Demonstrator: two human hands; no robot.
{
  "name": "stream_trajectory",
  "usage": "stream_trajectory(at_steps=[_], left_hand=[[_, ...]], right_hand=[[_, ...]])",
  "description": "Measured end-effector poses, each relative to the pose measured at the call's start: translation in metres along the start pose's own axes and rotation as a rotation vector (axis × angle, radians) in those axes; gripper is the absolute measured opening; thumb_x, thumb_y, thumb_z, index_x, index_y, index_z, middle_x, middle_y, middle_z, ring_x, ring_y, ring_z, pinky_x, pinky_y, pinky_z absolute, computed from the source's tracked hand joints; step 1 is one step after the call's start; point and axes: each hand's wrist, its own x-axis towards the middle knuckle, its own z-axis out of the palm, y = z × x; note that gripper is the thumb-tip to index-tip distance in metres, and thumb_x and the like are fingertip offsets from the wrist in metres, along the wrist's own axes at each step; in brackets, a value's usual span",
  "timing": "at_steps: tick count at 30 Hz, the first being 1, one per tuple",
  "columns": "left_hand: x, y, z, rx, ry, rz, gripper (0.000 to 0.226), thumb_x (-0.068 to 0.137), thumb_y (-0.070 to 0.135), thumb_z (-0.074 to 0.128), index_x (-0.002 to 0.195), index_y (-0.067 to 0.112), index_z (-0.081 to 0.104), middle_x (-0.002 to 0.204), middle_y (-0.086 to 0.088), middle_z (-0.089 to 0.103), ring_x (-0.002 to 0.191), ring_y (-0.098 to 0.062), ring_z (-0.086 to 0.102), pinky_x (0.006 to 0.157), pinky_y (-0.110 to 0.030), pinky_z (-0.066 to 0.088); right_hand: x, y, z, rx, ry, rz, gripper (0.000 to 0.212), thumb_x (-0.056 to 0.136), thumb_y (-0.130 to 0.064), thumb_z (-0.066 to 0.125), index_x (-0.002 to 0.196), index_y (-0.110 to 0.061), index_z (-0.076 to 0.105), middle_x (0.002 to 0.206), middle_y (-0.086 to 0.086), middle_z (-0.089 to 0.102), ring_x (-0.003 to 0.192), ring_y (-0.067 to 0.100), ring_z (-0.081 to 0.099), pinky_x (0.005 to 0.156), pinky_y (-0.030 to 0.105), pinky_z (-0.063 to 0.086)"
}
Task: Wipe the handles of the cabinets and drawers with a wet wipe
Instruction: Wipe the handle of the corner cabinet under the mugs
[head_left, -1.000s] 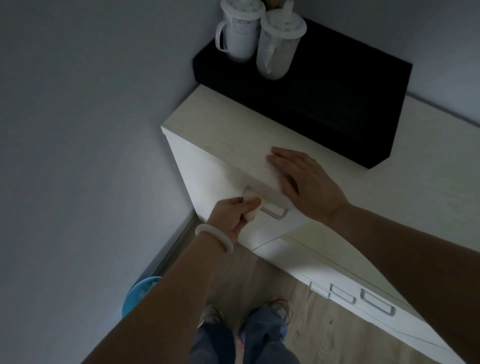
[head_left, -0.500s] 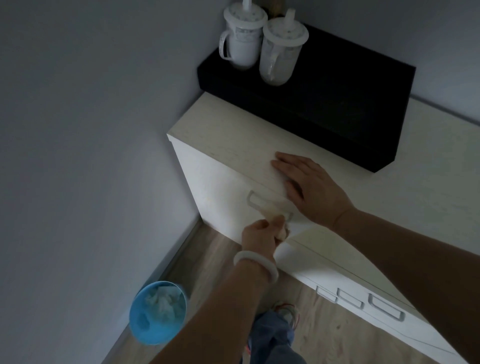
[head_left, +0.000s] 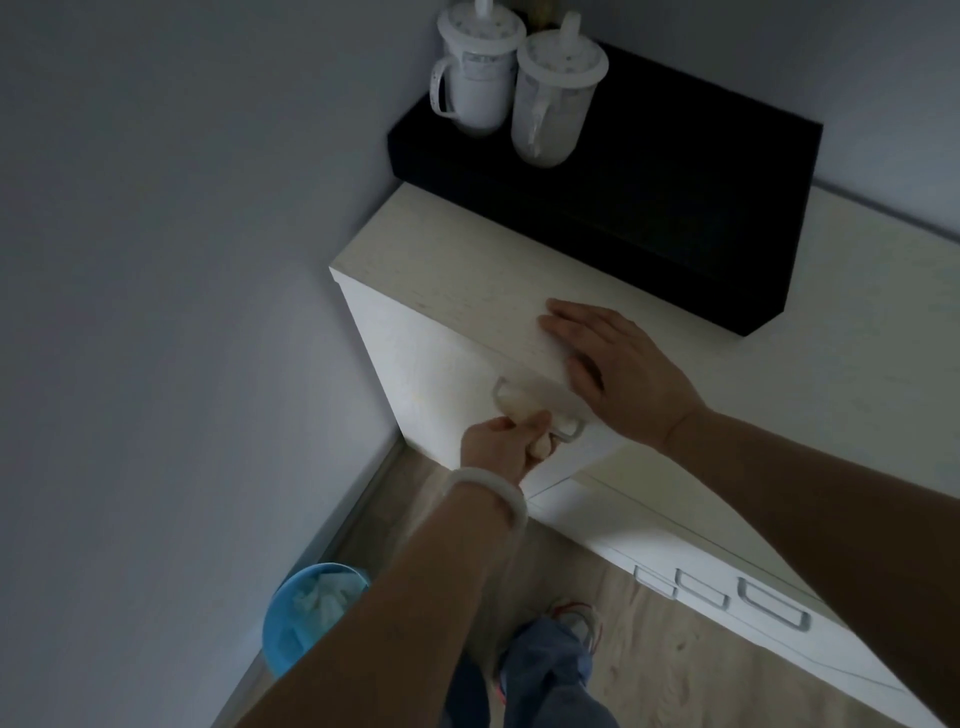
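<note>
bottom centre: jeans legs (head_left: 540, 675) and a shoe on wood floor. lower left: blue bin (head_left: 291, 623) with crumpled tissue inside, by the wall. mid frame: left hand (head_left: 501, 447), white bangle (head_left: 493, 491) on wrist, fingers curled, pinching a wet wipe (head_left: 540, 448) against the drawer handle (head_left: 535, 413) on the cabinet (head_left: 426, 374) front. right hand (head_left: 618, 371) lies flat on cabinet top just above, fingers straight and close together. lower right: more handles (head_left: 774, 608). top: black box (head_left: 675, 171) carrying two lidded cups (head_left: 556, 98).
</note>
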Motion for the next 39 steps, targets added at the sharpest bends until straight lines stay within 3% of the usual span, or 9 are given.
stream_trajectory(at_steps=[2,7,11,16,23,26,32,36,39], left_hand=[[0.01,0.012,-0.011,0.018,0.038,0.039,0.026,0.074,0.006,0.08,0.094,-0.005,0.069,0.087,-0.016,0.074,0.084,-0.027,0.071,0.09,-0.038,0.056],[0.01,0.008,-0.012,0.029,0.123,0.106,0.014,0.078,0.014,0.078,0.069,0.01,0.069,0.073,-0.008,0.072,0.076,-0.023,0.067,0.091,-0.041,0.055],[-0.009,-0.017,0.014,-0.034,0.005,-0.03,0.011,0.079,0.012,0.076,0.079,0.003,0.07,0.086,-0.015,0.072,0.077,-0.023,0.068,0.087,-0.035,0.057],[-0.012,-0.023,0.028,-0.161,-0.045,-0.1,0.015,0.078,0.004,0.076,0.081,-0.008,0.068,0.075,-0.015,0.069,0.065,-0.02,0.066,0.088,-0.04,0.056],[-0.014,-0.009,0.018,-0.161,-0.128,-0.21,0.028,0.083,-0.006,0.067,0.107,-0.017,0.058,0.086,-0.02,0.066,0.071,-0.024,0.067,0.066,-0.031,0.061],[-0.003,0.004,-0.002,0.005,-0.113,-0.131,0.023,0.082,-0.004,0.069,0.1,-0.015,0.062,0.087,-0.021,0.069,0.068,-0.022,0.068,0.065,-0.028,0.06],[0.015,0.022,-0.025,0.358,-0.028,0.118,0.022,0.072,0.015,0.083,0.082,-0.001,0.071,0.086,-0.019,0.073,0.088,-0.035,0.071,0.091,-0.045,0.054],[0.014,0.025,-0.019,0.526,0.084,0.305,0.041,0.069,0.036,0.078,0.099,0.019,0.056,0.098,-0.008,0.071,0.091,-0.026,0.069,0.085,-0.041,0.056],[-0.004,0.018,-0.011,0.693,0.131,0.438,0.016,0.091,0.025,0.06,0.1,0.012,0.057,0.092,-0.004,0.066,0.084,-0.017,0.063,0.068,-0.021,0.051]], right_hand=[[0.0,0.0,0.0,-0.003,0.008,-0.003,0.05,0.098,-0.033,0.033,0.146,-0.021,0.04,0.153,-0.004,0.037,0.139,0.01,0.032,0.116,0.03,0.024],[0.0,0.001,0.0,-0.015,0.005,-0.003,0.05,0.098,-0.032,0.034,0.146,-0.021,0.04,0.153,-0.004,0.037,0.139,0.011,0.032,0.116,0.031,0.025],[0.0,-0.001,-0.001,-0.014,-0.003,-0.004,0.05,0.098,-0.032,0.033,0.146,-0.021,0.04,0.153,-0.003,0.036,0.139,0.011,0.032,0.116,0.031,0.024],[0.001,0.0,-0.002,-0.019,-0.018,0.001,0.05,0.098,-0.033,0.032,0.147,-0.022,0.038,0.154,-0.003,0.035,0.14,0.012,0.031,0.117,0.036,0.027],[0.0,-0.001,-0.003,-0.014,-0.037,0.021,0.052,0.098,-0.035,0.03,0.148,-0.024,0.036,0.155,-0.005,0.033,0.141,0.01,0.028,0.117,0.038,0.026],[-0.001,-0.002,-0.003,-0.005,-0.029,0.021,0.051,0.098,-0.035,0.03,0.148,-0.024,0.036,0.154,-0.006,0.033,0.141,0.01,0.029,0.117,0.037,0.026],[0.0,0.0,-0.002,-0.012,-0.016,0.0,0.05,0.099,-0.034,0.032,0.147,-0.023,0.037,0.153,-0.004,0.035,0.14,0.011,0.03,0.117,0.033,0.025],[0.0,-0.001,-0.002,-0.013,-0.006,-0.01,0.05,0.099,-0.033,0.032,0.146,-0.021,0.039,0.152,-0.003,0.038,0.138,0.011,0.032,0.116,0.027,0.021],[0.001,-0.002,-0.003,-0.012,-0.016,0.003,0.05,0.098,-0.034,0.031,0.147,-0.023,0.038,0.153,-0.004,0.036,0.139,0.011,0.031,0.116,0.029,0.021]])
